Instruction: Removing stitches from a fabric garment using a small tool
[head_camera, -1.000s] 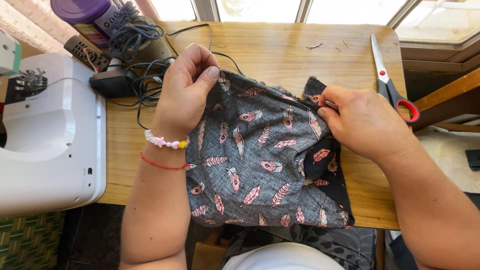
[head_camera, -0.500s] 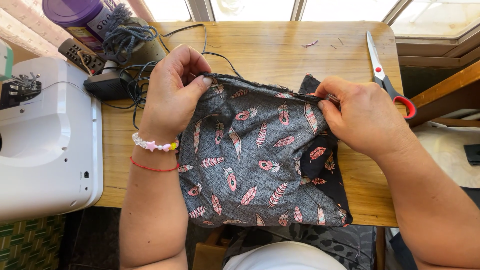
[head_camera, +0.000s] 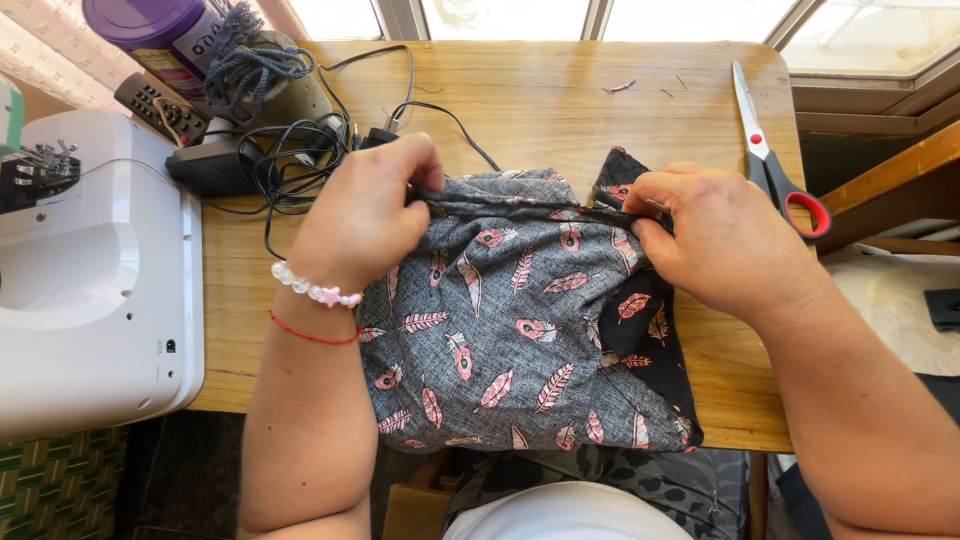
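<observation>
We pinch the top edge of a feather-print fabric piece between both hands on a wooden table.

Our left hand (head_camera: 365, 215) and right hand (head_camera: 715, 240) are set apart, each one clamped with thumb and fingers on the folded upper hem of the grey fabric (head_camera: 510, 340), which is patterned with pink feathers; the hem runs taut between our hands. The cloth spreads flat from our hands towards us and hangs over the near edge of the table (head_camera: 560, 100). Under our right hand a darker black panel of the same print shows. Just beyond our right hand lie scissors (head_camera: 775, 165) with red handles. Beyond our left hand sits a tangle of black cables (head_camera: 300, 165), and to its outer side stands a white sewing machine (head_camera: 90, 280).
</observation>
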